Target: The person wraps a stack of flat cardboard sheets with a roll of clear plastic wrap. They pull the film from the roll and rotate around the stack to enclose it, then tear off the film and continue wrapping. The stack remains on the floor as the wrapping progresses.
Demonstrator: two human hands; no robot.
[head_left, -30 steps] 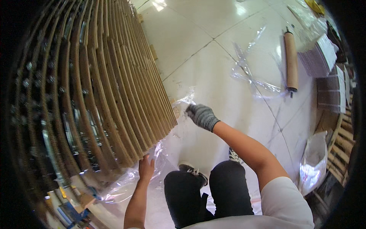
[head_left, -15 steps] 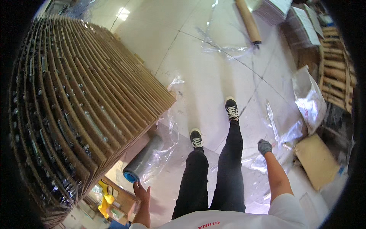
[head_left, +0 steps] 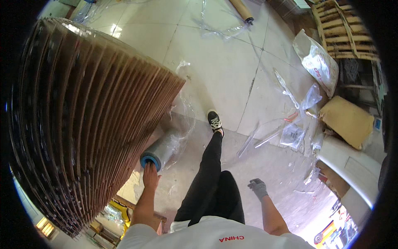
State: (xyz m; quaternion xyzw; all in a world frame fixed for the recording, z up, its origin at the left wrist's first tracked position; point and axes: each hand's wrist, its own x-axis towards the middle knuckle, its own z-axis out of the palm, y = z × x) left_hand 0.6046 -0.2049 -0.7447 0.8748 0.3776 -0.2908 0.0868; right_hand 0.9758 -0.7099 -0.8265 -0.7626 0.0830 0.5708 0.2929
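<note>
Firstly: one roll of clear film [head_left: 166, 147], blue core [head_left: 156, 161] at its near end, just beside the lower edge of the stack of brown sheets [head_left: 95, 112]; whether they touch cannot be told. Left hand [head_left: 151, 176], bare: fingers at the core's hollow, probably so the roll can turn; whether the grip is clamped inside cannot be told. Right hand [head_left: 259, 188], grey-gloved: fingers loosely apart, nothing held, out to the side, perhaps for balance. Loose film [head_left: 190, 118]: between roll and shoe [head_left: 214, 121]. Floor [head_left: 219, 70]: pale, walking room running between the stack's jutting corner and plastic scraps [head_left: 292, 135]; bounded rightward by tan carton [head_left: 346, 122] and white sack [head_left: 319, 62].
</note>
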